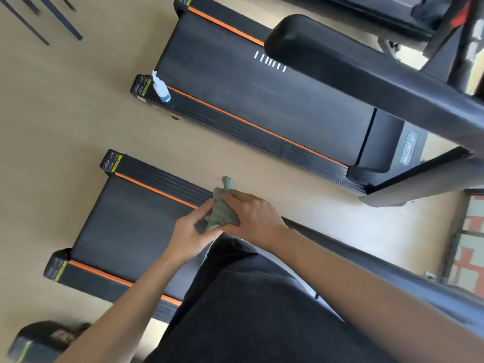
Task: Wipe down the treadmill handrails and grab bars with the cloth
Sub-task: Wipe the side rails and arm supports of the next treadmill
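Since the cloth [221, 213] is a small grey-green rag, crumpled and limp, I expect it to weigh next to nothing and to fold around whatever it is pressed against. I would bunch it into the palm rather than dangle it by a corner, so a broad pad meets the bar. It hangs in the air between both hands over the near treadmill [125, 221], just above the orange stripe of its side rail and touching nothing else that I can make out. The fingers of the left hand [190, 233] pinch its lower edge, while the fingers of the right hand [252, 214] are curled over its upper part and grip it. By my count there is one cloth, two hands and one white spray bottle [160, 87], which stands on the side rail of the neighbouring treadmill [262, 100]. Two treadmills show plainly and a third [366, 6] is cut off at the top edge. One padded handrail [327, 66] crosses the neighbouring machine, and a dark bar [408, 281] runs behind the right forearm (probably the near machine's own rail, though I cannot tell for sure). These rails look rigid and fixed, so they should take firm pressure.
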Tool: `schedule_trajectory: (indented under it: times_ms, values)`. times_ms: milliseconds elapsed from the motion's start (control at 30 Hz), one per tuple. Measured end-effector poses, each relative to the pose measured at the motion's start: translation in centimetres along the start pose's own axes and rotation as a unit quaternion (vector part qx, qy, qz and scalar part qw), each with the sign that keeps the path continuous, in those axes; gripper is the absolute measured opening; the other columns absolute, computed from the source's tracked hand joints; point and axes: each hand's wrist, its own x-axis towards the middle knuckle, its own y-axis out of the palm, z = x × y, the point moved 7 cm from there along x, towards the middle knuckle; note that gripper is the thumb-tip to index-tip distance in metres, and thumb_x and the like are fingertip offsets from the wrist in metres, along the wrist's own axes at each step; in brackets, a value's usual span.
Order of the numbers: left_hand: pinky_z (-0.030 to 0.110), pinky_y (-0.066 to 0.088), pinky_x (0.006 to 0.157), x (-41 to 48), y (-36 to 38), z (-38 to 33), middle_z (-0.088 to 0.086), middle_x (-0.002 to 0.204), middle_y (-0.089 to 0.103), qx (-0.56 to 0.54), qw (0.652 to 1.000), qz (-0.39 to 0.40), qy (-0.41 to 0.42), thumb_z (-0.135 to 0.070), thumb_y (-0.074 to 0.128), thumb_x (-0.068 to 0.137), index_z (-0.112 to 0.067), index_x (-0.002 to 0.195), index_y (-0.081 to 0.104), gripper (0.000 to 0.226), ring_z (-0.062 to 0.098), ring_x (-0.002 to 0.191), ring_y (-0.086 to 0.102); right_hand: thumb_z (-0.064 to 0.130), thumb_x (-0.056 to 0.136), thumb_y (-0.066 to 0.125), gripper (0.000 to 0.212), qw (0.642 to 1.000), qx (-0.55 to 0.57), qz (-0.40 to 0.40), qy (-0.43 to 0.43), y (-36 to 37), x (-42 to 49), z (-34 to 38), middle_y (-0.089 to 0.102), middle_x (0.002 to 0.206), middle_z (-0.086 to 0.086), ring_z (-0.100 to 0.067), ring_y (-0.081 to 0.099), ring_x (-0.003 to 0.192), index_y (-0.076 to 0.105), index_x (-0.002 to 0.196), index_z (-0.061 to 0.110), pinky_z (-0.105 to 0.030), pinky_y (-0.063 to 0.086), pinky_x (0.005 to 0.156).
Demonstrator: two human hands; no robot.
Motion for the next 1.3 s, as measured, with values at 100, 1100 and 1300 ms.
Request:
schedule_trajectory:
  times_ms: [100, 1100, 1300]
  values:
    - [0.034, 0.044, 0.113, -0.6, 0.1, 0.0, -0.009, 0.146, 0.058, -0.019, 0.999, -0.034, 0.004, -0.033, 0.077, 0.080, -0.021, 0.142, 0.060, 0.065, 0.007, 0.134, 0.055, 0.043, 0.075, 0.080, 0.078, 0.996, -0.022, -0.085, -0.016, 0.1, -1.8, -0.6, 0.059, 0.134, -0.004, -0.032, 0.064, 0.101, 0.051, 0.142, 0.015, -0.044, 0.058, 0.076]
    - [0.036, 0.050, 0.086, -2.2, 23.2, -12.8, -0.008, 0.119, 0.071, 0.467, 0.776, 0.085, 0.416, -0.043, 0.086, 0.074, -0.024, 0.121, 0.074, 0.052, 0.021, 0.103, 0.063, 0.022, 0.075, 0.076, 0.054, 0.815, -0.003, -0.506, 0.282, 4.8, -29.6, -15.7, 0.060, 0.140, -0.008, -0.030, 0.050, 0.136, 0.066, 0.126, 0.007, -0.049, 0.042, 0.111]
    - [0.038, 0.053, 0.092, -3.0, 31.5, -14.3, -0.006, 0.127, 0.069, 0.471, 0.735, 0.171, 0.458, -0.036, 0.079, 0.085, -0.022, 0.130, 0.070, 0.048, 0.023, 0.111, 0.062, 0.025, 0.083, 0.078, 0.051, 0.743, 0.055, -0.530, 0.406, 5.6, -35.4, -19.2, 0.058, 0.144, -0.005, -0.028, 0.048, 0.139, 0.066, 0.130, 0.010, -0.048, 0.049, 0.106]
